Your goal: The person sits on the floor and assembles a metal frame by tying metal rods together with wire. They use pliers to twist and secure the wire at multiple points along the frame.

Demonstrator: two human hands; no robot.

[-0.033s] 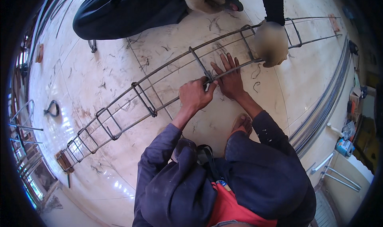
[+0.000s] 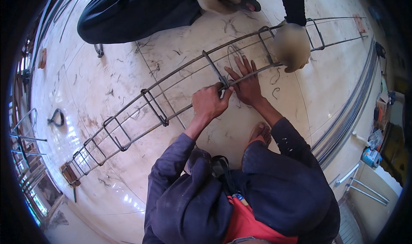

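Rebar cage (image 2: 213, 67), left hand (image 2: 210, 102) gripping it, right hand (image 2: 247, 88) splayed, passes under co-worker's glove (image 2: 292, 46) amid wire scraps (image 2: 276, 91).

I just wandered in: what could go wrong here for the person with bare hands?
Two things, perhaps. The bare left hand pinches the rebar cage right where a stirrup meets the long bar, while another person's gloved hand is on the same cage farther right; a sudden shift there might nip fingers. Also, loose wire scraps lie about, so the spread, bare right hand or the exposed toes of the sandalled foot could get scratched.
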